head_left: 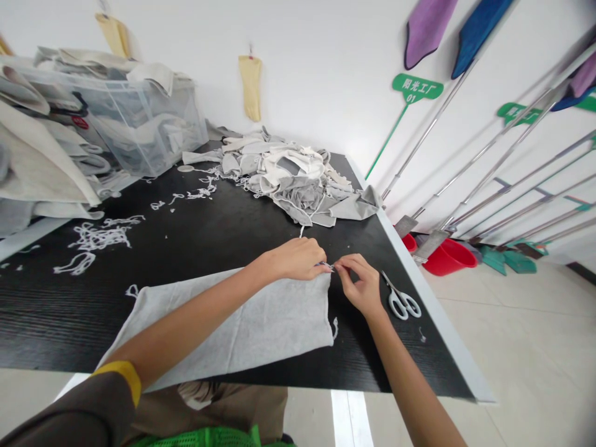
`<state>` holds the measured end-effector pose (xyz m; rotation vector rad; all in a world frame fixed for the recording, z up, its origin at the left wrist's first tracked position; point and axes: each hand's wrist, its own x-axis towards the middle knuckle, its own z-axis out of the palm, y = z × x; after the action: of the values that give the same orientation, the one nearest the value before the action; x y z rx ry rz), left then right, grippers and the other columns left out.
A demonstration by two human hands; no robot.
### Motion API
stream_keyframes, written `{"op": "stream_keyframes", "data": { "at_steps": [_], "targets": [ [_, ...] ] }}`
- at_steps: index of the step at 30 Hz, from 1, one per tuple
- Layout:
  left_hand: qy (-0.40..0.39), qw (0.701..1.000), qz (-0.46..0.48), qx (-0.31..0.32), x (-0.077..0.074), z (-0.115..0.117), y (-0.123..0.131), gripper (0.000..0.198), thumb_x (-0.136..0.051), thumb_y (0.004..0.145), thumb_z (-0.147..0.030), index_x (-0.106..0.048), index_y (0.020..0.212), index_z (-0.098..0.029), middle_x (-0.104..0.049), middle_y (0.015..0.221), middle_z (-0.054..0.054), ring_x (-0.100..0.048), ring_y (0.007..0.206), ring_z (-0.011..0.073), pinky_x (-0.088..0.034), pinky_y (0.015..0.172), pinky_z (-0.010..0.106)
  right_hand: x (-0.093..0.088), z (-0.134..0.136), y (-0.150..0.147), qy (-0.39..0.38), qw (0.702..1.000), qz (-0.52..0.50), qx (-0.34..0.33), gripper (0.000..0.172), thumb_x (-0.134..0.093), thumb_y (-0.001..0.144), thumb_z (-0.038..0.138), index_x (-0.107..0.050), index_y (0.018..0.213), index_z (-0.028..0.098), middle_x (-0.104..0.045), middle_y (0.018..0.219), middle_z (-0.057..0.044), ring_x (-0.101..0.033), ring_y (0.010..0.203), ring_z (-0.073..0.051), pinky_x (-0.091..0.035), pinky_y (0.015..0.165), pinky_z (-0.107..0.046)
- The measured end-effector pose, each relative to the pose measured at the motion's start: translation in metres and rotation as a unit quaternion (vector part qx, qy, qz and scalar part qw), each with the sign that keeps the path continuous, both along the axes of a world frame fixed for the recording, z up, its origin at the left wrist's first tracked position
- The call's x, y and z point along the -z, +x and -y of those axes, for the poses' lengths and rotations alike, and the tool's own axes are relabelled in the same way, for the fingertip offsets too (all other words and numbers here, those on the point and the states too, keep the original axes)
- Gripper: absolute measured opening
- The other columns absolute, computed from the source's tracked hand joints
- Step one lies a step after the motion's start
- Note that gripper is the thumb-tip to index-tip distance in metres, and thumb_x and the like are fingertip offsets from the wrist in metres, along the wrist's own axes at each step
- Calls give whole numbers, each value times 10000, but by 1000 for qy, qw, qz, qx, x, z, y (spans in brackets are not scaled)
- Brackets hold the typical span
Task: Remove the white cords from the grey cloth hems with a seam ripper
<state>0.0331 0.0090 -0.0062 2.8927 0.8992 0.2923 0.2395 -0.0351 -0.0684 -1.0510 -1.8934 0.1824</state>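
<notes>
A light grey cloth (233,323) lies spread on the black table in front of me, with loose thread loops at several corners. My left hand (302,257) is closed over its far right corner, and a short white thread (302,231) shows just beyond the knuckles. Close beside it, my right hand (361,282) pinches a thin strand at that same corner, though the fingertips partly hide it. Grey-handled scissors (404,304) rest on the table to the right of my right hand, touched by neither hand.
A heap of grey cloths (298,177) lies at the back of the black table (209,242). Cut threads (100,236) are scattered to the left. A clear plastic bin (139,124) overflows with cloths. Mops, a red bucket (449,257) and dustpans stand along the wall at right.
</notes>
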Motion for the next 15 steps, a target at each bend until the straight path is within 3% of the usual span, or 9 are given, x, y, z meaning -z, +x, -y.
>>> {"op": "stream_keyframes", "data": {
  "at_steps": [7, 15],
  "targets": [
    [2, 999, 25, 20, 3, -4, -1, 362, -505, 949, -419, -779, 952, -181, -762, 852, 125, -717, 833, 277, -494, 681, 322, 0, 0, -1, -8, 1000, -3, 10, 100, -578, 895, 195, -660, 837, 205, -664, 841, -67, -594, 761, -192, -508, 677, -348],
    [-50, 994, 78, 56, 11, -18, -9, 349, -504, 960, -414, -776, 927, -199, -777, 863, 73, -712, 808, 212, -437, 663, 263, -2, 0, 0, -5, 1000, -14, 10, 87, -593, 891, 191, -657, 834, 205, -666, 838, -59, -602, 770, -189, -506, 694, -344]
  ]
}}
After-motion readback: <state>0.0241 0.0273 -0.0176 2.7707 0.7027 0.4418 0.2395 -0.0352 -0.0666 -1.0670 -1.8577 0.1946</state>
